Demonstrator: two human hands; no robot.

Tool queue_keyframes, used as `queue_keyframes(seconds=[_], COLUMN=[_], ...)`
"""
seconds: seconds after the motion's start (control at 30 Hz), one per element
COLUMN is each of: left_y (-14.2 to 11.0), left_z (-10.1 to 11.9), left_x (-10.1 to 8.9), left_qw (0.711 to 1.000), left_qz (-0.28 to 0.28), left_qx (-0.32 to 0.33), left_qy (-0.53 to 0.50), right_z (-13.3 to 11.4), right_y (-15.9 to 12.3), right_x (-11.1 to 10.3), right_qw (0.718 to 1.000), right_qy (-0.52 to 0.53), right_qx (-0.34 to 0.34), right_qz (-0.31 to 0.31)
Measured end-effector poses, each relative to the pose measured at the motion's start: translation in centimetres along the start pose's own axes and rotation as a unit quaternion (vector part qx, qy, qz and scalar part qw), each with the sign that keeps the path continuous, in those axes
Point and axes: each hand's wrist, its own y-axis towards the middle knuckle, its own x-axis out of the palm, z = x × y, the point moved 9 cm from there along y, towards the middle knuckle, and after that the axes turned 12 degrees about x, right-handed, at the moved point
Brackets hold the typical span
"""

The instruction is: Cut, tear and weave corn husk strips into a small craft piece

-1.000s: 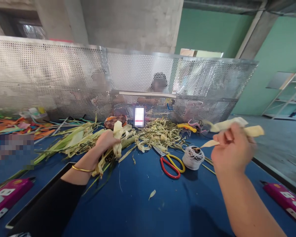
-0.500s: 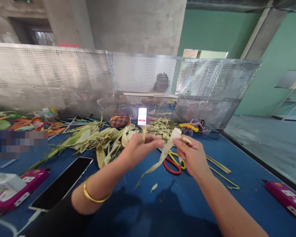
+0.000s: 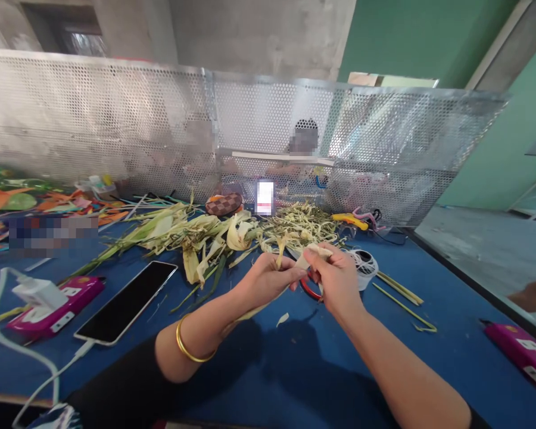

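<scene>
My left hand is closed, with a pale corn husk piece standing up out of its grip. Its thumb and finger also meet a husk strip, whose tail hangs down below the wrist. The other end of that strip is pinched by my right hand, close beside the left. Under the hands lie scissors, of which a red handle shows. Beyond them is a heap of thin husk shreds, and larger corn husks lie to the left.
A phone on a cable and a pink power strip lie at the left. A white tub stands right of my hand, near some stalks. Behind the table rises a perforated metal screen; people sit beyond it. Another person's arm shows at right.
My hands have come together, and my left hand now grips the husk strip that only my right hand held before. The view has tilted down, and an arm has appeared at the right edge.
</scene>
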Motion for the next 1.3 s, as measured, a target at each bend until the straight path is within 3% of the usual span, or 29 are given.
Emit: queue_keyframes(seconds=[0.17,0.3,0.43,0.63,0.77,0.93,1.17,1.3], left_y=[-0.2,-0.3,-0.3,-0.6,-0.7,-0.5,-1.2,-1.3], left_z=[-0.6,-0.8,-1.7,-3.5,-4.0,-3.4,-2.8,-2.9], left_x=[0.2,0.3,0.4,0.2,0.2,0.4,2.5,2.9], left_qw=[0.999,0.996,0.993,0.984,0.979,0.987,0.982,0.982], left_qz=[0.003,0.010,0.016,0.045,0.064,0.045,-0.065,-0.094], left_qx=[-0.020,-0.042,-0.068,-0.111,-0.125,-0.106,-0.110,-0.098], left_qy=[-0.039,-0.073,-0.098,-0.135,-0.148,-0.112,-0.137,-0.128], right_z=[1.1,1.8,2.9,1.8,2.9,3.3,1.7,1.0], right_y=[0.5,0.9,1.1,1.7,1.4,1.5,2.2,2.5], right_x=[-0.3,-0.4,0.1,-0.4,0.5,-0.2,-2.0,-3.5], right_qw=[0.999,0.992,0.978,0.975,0.971,0.986,0.992,0.989], right_qy=[0.044,0.084,0.105,0.125,0.067,0.043,0.071,0.103], right_qx=[0.021,0.087,0.177,0.167,0.199,0.151,0.104,0.078], right_qz=[0.010,0.014,-0.037,-0.080,-0.118,-0.047,0.020,0.067])
